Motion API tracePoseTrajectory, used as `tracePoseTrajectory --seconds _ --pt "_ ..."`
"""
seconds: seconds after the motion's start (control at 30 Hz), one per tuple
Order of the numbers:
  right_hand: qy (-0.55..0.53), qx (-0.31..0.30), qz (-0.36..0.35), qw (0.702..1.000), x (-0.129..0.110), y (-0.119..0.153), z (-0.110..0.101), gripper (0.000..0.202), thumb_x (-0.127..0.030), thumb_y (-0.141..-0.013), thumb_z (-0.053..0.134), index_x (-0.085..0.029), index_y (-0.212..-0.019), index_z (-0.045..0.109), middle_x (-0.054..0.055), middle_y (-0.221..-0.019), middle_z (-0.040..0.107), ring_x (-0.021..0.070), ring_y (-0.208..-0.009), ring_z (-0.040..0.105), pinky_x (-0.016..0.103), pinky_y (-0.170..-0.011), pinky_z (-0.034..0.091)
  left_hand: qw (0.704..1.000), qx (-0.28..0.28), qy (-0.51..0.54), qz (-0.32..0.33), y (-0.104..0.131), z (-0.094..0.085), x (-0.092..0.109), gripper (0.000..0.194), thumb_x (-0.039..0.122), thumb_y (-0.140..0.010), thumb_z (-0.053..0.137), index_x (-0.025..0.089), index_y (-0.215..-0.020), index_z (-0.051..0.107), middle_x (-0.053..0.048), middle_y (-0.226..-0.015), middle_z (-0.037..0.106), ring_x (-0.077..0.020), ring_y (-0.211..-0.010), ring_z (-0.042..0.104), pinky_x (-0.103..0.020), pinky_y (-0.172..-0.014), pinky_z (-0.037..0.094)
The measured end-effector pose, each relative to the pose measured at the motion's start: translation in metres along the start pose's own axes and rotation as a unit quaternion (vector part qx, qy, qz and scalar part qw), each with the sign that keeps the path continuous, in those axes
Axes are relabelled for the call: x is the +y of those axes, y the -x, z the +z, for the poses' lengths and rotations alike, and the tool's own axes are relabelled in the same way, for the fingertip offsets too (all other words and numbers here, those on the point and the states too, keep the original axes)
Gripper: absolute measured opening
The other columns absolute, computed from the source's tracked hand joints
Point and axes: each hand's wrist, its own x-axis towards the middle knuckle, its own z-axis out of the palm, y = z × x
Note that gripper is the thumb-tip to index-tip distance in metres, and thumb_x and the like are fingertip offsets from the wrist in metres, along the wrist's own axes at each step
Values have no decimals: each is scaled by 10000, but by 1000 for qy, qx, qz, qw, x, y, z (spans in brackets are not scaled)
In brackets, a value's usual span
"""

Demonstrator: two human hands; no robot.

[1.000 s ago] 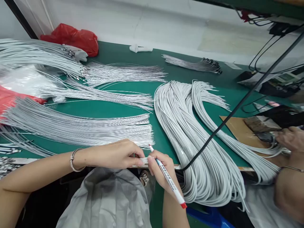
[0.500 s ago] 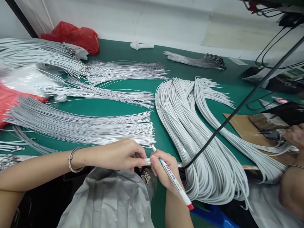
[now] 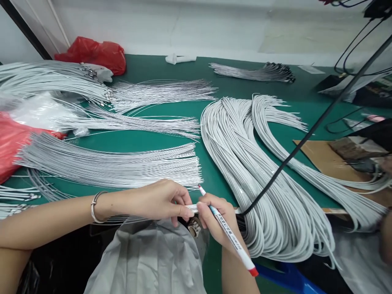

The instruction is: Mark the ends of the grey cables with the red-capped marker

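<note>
My left hand (image 3: 167,200) is closed, pinching a small bunch of thin white wires (image 3: 193,208) between thumb and fingers. Part of that bunch trails below my left forearm. My right hand (image 3: 219,218) grips a red marker pen (image 3: 234,241), its red tip pointing up and away, clear of the bunch. The thumb and fingers of that same hand also meet the bunch's other side, close by the left fingertips. Just beyond both hands lies a wide sheaf of thin grey-white wires (image 3: 122,165) on the green table (image 3: 171,136).
Thick bundles of pale grey cable (image 3: 260,196) hang over the table edge at right, crossed by a slanting black rod (image 3: 290,157). More wire bundles (image 3: 165,94), red plastic bags (image 3: 92,53) and clear plastic (image 3: 43,110) lie around. Another person's arm shows at the right edge.
The view has shifted slightly. Both hands keep their grip, the pen still in my right hand. White wires now show below my left forearm. The other person's hand has moved mostly out at right.
</note>
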Motion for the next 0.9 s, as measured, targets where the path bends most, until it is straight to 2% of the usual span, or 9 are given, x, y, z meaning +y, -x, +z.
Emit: tracePoseTrajectory --seconds 0.13,0.33,0.53,0.6,0.63,0.7,0.77,0.8,0.9 --pt "0 -9 -2 1000 0 1 -1 343 -313 -913 508 -206 -593 446 -69 -405 433 71 -366 360 214 -404 294 1000 -3 18 -4 -1 0 0 216 335 -909 540 137 -831 579 -44 -871 678 -114 -647 656 -204 -567 481" --pt "7 -7 -11 1000 0 1 -3 339 -301 -913 503 -205 -594 440 -65 -424 430 73 -383 367 225 -420 282 999 4 41 7 -3 1 -1 234 363 -869 605 140 -799 589 -38 -805 692 -127 -658 652 -205 -563 480" --pt "7 35 2 999 -1 -5 3 390 -314 -909 514 -200 -546 431 -65 -418 399 65 -375 343 223 -399 269 990 35 -128 49 -5 3 1 220 268 -884 553 137 -718 616 0 -602 639 -111 -588 626 -166 -528 408" --pt "-5 55 5 998 0 -4 5 373 -327 -903 529 -199 -556 474 -59 -406 440 72 -357 378 221 -387 292 989 43 -127 62 -6 2 1 229 250 -895 521 133 -733 632 -6 -623 649 -116 -607 640 -167 -543 418" --pt "-13 78 3 997 1 -3 6 333 -331 -904 528 -196 -599 533 -52 -411 480 83 -358 416 223 -392 324 991 44 -110 61 -6 1 0 236 262 -900 517 130 -752 644 -11 -639 654 -124 -630 651 -170 -555 429" --pt "-20 153 -16 988 2 0 7 237 -324 -917 505 -187 -808 664 -27 -465 579 117 -408 516 245 -450 419 996 40 -61 48 -5 -2 0 271 323 -905 527 126 -771 656 -21 -664 657 -142 -666 665 -178 -560 444" --pt "-2 220 -51 974 4 3 9 266 -286 -930 475 -188 -1072 678 -5 -543 650 144 -484 583 297 -556 499 999 36 -21 35 -5 -7 0 324 388 -902 538 122 -753 648 -27 -664 643 -153 -675 666 -185 -547 451" --pt "13 231 -75 970 5 4 10 300 -258 -929 471 -194 -1155 657 2 -570 671 152 -508 599 323 -601 519 999 34 -6 32 -4 -8 1 344 411 -899 544 122 -740 640 -26 -661 634 -154 -672 663 -187 -542 454" --pt "34 195 -130 972 8 6 16 357 -176 -912 479 -207 -1237 626 12 -606 698 159 -521 627 344 -640 543 999 30 13 33 -4 -11 2 353 433 -888 566 119 -750 645 -18 -658 616 -134 -634 642 -184 -535 458"
